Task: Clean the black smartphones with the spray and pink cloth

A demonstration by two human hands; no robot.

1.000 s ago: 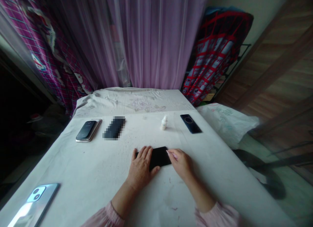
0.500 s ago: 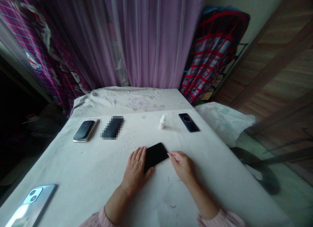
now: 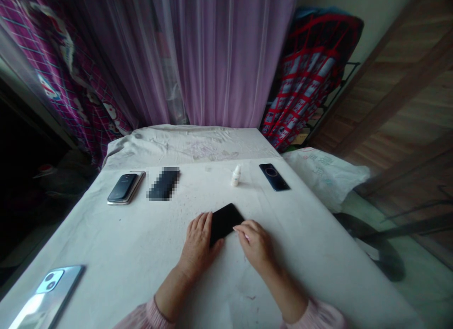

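Observation:
A black smartphone (image 3: 225, 222) lies at a slant on the white tablecloth, dark face up. My left hand (image 3: 198, 239) grips its left end, fingers along the far side and thumb along the near edge. At the phone's right end, my right hand (image 3: 256, 241) is closed in a pinch on a thin pale stick, largely hidden by the fingers. Its small tip sits by the phone's lower right edge; whether it touches cannot be made out. Beyond the phone a small white bottle (image 3: 235, 176) stands upright.
A dark blue phone (image 3: 275, 177) lies back right. Toward the back left are a dark phone stacked on a lighter one (image 3: 123, 187) and a pixelated dark object (image 3: 164, 183). A silver-blue phone (image 3: 58, 291) lies front left. A white plastic bag (image 3: 325, 175) hangs beyond the table's right edge.
My right hand has moved left along the phone's near right edge, bringing the pinched stick with it. My left hand keeps its grip on the phone's left end.

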